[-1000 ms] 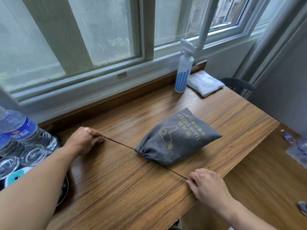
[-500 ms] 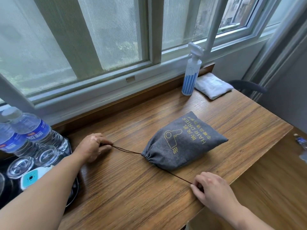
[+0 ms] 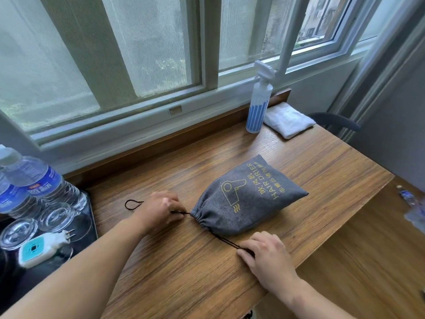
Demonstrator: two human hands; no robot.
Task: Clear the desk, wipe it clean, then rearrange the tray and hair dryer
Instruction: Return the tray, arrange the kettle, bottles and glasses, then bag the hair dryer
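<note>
- Hair-dryer pouch (image 3: 248,199), head view: the grey pouch lies flat on the desk (image 3: 207,284), right of centre. It is well apart from the tray (image 3: 92,223) at the desk's left end.
- Long axis: it runs from the gathered mouth at the near-left end to the closed bottom at the far right, toward the window. The mouth is puckered tight.
- Drawstring (image 3: 224,238): one run leaves the mouth to the left, the other toward the desk's front edge. A slack loop of cord (image 3: 133,204) lies on the wood beyond your left hand (image 3: 161,210).
- Left hand: the fingers are curled and pinch the left run just beside the mouth. This hand is the nearer one to the pouch.
- Right hand (image 3: 264,252): it sits knuckles up near the front edge. Its fingers are curled over the end of the other run, which disappears beneath them. A short stretch of cord shows between this hand and the mouth.
- Governing relation: the mouth sits between your two grips, and the body of the pouch extends away and to the right of both.
- Judgement: the pouch looks closed. Further pull on the cords would probably swing it about its mouth rather than slide it straight.
- Judgement: to reposition the pouch, take hold of its body, not the drawstring. The left hand has the shorter reach.
- Tray contents: water bottles (image 3: 46,180) and glasses (image 3: 57,215).
- Far right corner: a spray bottle (image 3: 258,104) stands just beside a folded white cloth (image 3: 288,119), both well apart from the pouch.
</note>
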